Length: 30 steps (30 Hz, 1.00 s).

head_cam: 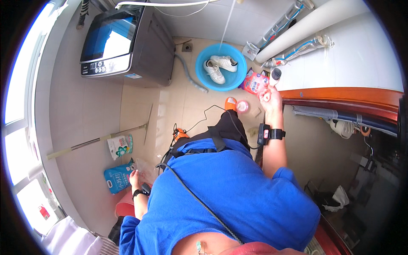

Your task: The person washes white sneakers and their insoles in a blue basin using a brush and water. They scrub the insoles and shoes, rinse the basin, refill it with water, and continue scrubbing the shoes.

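My right hand [270, 98] grips a scrubbing brush [274, 77] with a white handle and dark grey bristles, held upward near the wall. Behind it on the floor stands a pink printed bag [255, 82]. A light blue plastic basin [200, 74] is on the tiles ahead, with a pair of white lace-up sneakers [219, 68] lying inside. By my foot is a small round pink container [242, 106] with white contents. My left hand [134, 178] hangs low on the left, beside a blue printed package [117, 177] and a clear plastic bag [147, 170]; its fingers are partly hidden.
A grey top-loading washing machine [153, 47] stands back left, its drain hose [188, 74] running across the floor. A long-handled squeegee or mop [105, 137] leans left. A cable [207, 110] crosses my legs. Pipes [306, 27] and a wooden frame [338, 92] border the right.
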### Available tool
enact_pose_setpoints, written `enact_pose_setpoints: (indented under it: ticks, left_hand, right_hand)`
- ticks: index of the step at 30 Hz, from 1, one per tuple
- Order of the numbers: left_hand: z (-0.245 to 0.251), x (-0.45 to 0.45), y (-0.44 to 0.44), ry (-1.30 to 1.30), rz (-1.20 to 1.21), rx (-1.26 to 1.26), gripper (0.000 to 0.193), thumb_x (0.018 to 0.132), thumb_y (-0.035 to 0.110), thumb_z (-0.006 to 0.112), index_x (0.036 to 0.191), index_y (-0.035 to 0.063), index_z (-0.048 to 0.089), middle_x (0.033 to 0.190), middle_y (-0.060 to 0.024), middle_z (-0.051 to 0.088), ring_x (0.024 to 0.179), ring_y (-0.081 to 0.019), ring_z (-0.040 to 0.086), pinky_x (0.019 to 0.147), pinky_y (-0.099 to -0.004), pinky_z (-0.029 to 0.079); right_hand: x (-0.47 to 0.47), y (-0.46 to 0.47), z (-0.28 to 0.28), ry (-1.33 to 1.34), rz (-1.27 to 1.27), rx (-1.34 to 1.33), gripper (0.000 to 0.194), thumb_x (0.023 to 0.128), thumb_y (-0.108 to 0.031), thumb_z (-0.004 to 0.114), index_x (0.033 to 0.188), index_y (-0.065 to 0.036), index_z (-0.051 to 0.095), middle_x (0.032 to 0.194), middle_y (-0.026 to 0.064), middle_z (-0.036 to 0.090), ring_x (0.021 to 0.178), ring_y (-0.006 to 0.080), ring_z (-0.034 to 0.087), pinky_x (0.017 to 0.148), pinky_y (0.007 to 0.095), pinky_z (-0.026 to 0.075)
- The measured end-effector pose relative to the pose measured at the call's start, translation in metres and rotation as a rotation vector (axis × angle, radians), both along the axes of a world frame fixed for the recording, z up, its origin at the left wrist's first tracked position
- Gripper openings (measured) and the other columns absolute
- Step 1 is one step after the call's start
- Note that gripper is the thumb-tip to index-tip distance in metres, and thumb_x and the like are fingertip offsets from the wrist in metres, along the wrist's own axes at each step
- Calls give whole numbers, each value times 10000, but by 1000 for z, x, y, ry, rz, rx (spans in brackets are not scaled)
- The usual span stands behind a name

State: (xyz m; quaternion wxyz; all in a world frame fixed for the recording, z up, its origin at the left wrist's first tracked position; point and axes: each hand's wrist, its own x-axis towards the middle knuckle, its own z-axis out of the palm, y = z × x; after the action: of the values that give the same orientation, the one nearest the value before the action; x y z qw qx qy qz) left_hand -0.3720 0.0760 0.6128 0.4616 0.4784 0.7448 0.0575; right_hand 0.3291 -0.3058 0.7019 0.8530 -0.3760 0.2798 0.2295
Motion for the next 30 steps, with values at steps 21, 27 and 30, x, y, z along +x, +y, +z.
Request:
enact_pose_setpoints:
  ticks: [21, 27, 30]
  left_hand:
    - [-7, 31, -51, 4, 5, -126, 560, 845, 310, 768, 1312, 76, 565, 1224, -62, 626, 1039, -196, 595, 692, -374, 507]
    - [-3, 31, -44, 13, 22, -138, 520, 852, 316, 750, 1302, 130, 568, 1087, -32, 649, 805, -158, 602, 537, -328, 456]
    - [-10, 31, -38, 1, 4, -97, 490, 858, 312, 743, 1282, 137, 570, 903, 0, 627, 561, -104, 519, 424, -246, 370]
  right_hand:
    - [63, -49, 47, 20, 7, 26, 94, 965, -43, 488, 1049, -20, 524, 867, 84, 620, 650, 123, 562, 576, 241, 494]
    - [45, -42, 53, -33, -12, -72, 104, 956, -29, 496, 1053, -39, 531, 876, 78, 612, 661, 123, 562, 583, 242, 489]
    - [31, -36, 55, -40, -14, -41, 110, 962, -39, 490, 1062, -42, 534, 879, 79, 610, 664, 127, 565, 596, 250, 492]
